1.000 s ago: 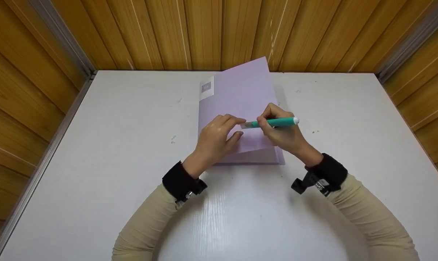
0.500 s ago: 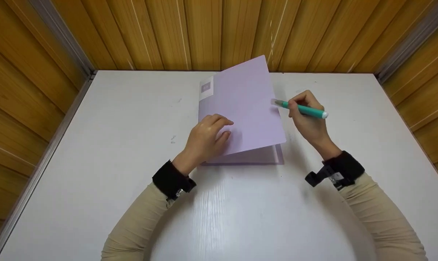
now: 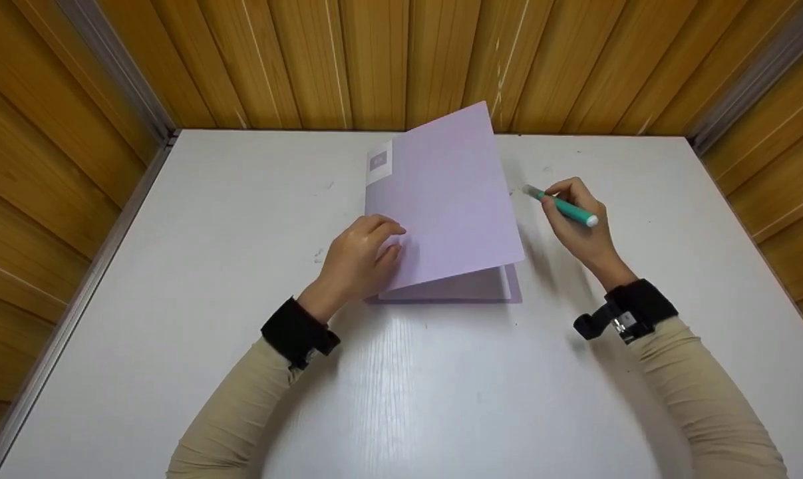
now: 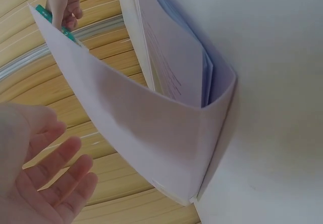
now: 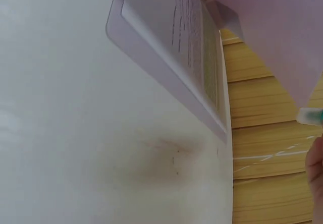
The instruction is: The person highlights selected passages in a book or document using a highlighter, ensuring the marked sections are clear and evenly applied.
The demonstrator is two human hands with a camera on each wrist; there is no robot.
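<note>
Hands flank folder [image 3: 441, 206]; right [image 3: 577, 226] grips pen [image 3: 564, 207].

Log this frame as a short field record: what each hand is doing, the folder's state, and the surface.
left hand: open, resting on the folder's left edge, holds nothing
right hand: grips a green pen, to the right of the folder and apart from it
folder: lilac, front cover partly raised, printed sheets inside
table: white, bears the folder
backdrop: wooden panel walls
</note>
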